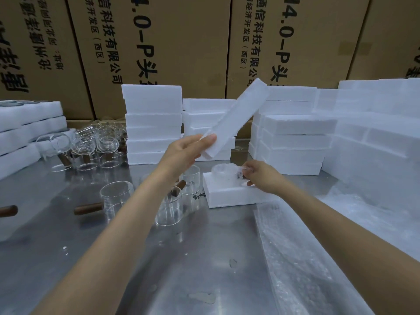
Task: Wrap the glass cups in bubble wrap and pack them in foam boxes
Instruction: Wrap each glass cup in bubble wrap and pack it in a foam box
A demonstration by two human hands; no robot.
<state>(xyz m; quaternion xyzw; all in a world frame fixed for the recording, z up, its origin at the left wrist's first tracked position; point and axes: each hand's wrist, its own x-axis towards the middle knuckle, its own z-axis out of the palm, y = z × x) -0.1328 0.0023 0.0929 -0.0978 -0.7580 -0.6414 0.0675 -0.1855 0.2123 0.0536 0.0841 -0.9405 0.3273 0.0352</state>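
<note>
Two hands (181,148), one raised foam lid (236,119), four near glass cups (117,194).

Tall brown cartons (159,48) printed with black lettering line the back. The steel tabletop (200,258) shows scuffs and white crumbs.

Even, fairly dim indoor light with a cool bluish cast; source out of frame, apparently overhead. Soft, diffuse reflections on the steel worktop (200,264), brightest just in front of the foam box stacks (153,123); no hard glare there. Shadows weak and soft-edged, darkest on the worktop left of those stacks, under the glass cups (117,196). Foam right of the stacks close to overexposed, surface grain mostly washed out. Foam lid (236,119) smeared by motion blur along its upper edge. Strong wide-angle distortion: cardboard cartons (181,42) behind the stacks lean and bow toward the frame edges. Forearms at the bottom edge stretched and slightly soft. Mild grain throughout.
</note>
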